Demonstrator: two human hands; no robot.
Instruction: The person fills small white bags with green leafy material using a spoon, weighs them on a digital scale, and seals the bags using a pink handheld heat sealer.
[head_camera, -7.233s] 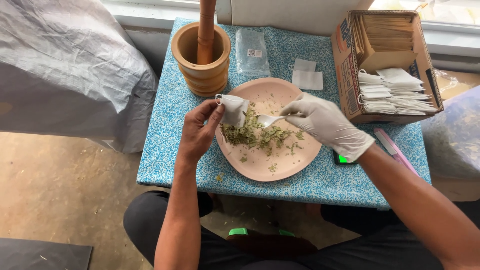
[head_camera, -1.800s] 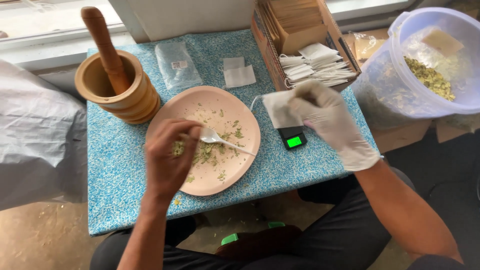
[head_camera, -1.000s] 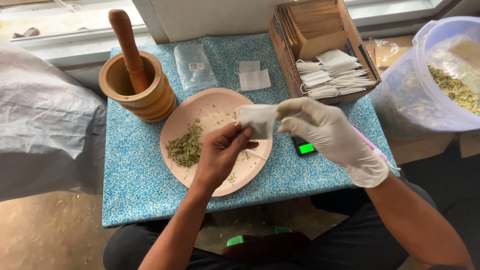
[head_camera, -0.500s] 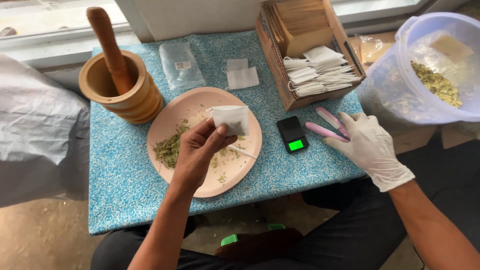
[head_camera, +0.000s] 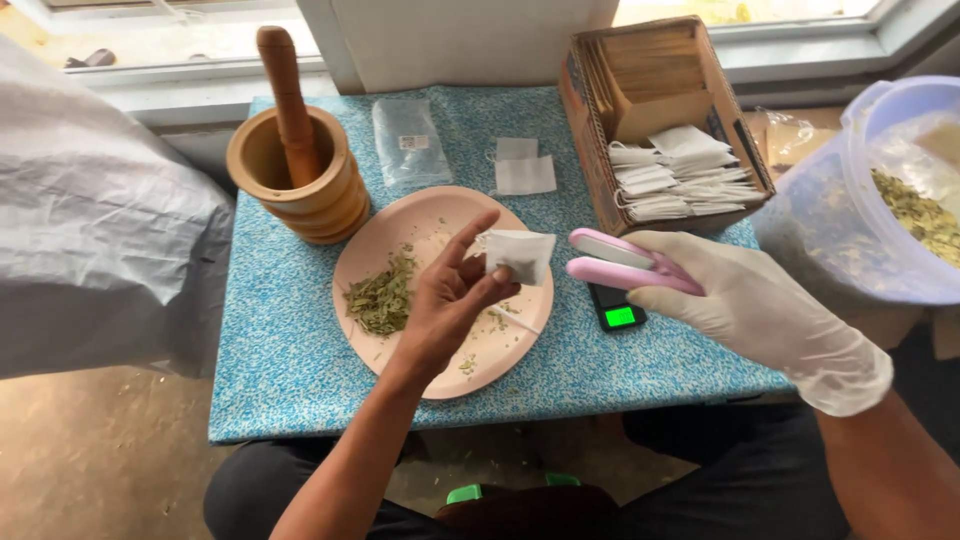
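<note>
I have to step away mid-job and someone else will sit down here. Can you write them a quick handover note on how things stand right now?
Left hand: bare, pinching a small white sachet above the pink plate.
Right hand: gloved, gripping a pink clamp-style tool, its jaws apart, beside the sachet.
Loose dried herbs lie on the plate; a small scale sits right of it.
Done: the sachet appears to have some herbs in it, though its contents are hard to see.
Left: its top looks open; empty sachets wait in the cardboard box.
</note>
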